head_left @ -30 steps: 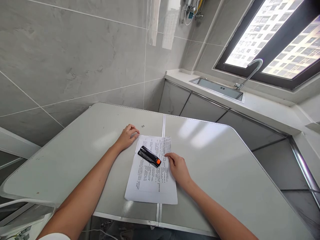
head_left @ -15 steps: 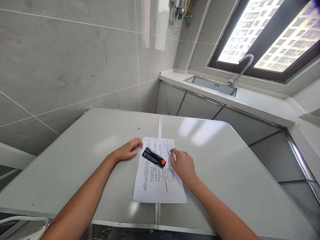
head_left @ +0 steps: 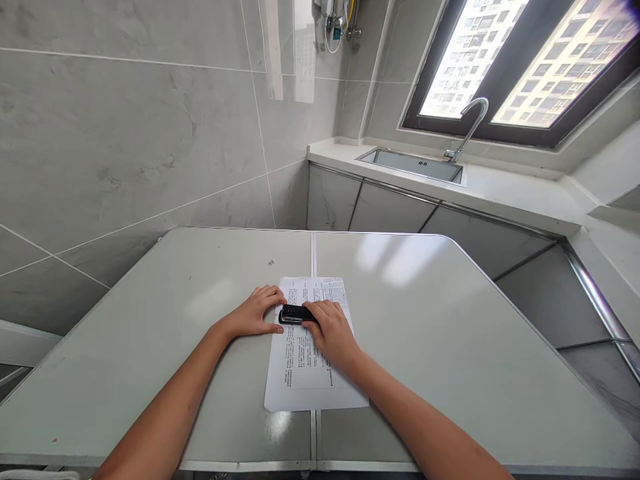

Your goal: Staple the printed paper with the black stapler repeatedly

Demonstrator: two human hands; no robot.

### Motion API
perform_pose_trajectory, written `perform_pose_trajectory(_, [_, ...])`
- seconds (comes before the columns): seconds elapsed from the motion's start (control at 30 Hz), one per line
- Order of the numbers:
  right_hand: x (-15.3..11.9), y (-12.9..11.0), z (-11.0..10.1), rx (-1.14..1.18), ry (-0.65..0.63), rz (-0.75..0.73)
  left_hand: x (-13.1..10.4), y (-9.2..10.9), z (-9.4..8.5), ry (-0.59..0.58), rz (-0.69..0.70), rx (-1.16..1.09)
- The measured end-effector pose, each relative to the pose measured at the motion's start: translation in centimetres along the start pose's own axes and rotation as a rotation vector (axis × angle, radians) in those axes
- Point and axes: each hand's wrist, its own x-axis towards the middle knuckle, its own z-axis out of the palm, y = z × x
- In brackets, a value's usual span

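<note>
Grey tiled wall (head_left: pixel 150 133) behind, pale table (head_left: pixel 425 347) below. Paper (head_left: pixel 313 367) lies mid-table; black stapler (head_left: pixel 294 314) on it, toward paper's 11 o'clock. Change: right hand (head_left: pixel 331 333) has moved from paper's 3 o'clock side onto the stapler, now near level, not slanted; so it's in hand. Right grip closed around its 3 o'clock end. Left hand (head_left: pixel 257 312), at 9 o'clock, grip part open, thumb and fingers around the other end; contact unclear. Container: sink (head_left: pixel 415 164), 1 o'clock, contents can't tell.

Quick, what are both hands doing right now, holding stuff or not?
Left hand: open, at one end of the black stapler; touching, can't tell.
Right hand: closed, holding the black stapler.
</note>
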Motion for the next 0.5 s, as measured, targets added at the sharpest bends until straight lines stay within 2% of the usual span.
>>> perform_pose_trajectory(0.2, [1.0, 1.3, -0.6, 0.007, 0.002, -0.028, 0.1, 0.4, -0.2, 0.019, 0.003, -0.008])
perform_pose_trajectory(0.5, [1.7, 2.9, 0.1, 0.110, -0.002, -0.017, 0.5, 1.5, -0.1, 0.063, -0.026, 0.031])
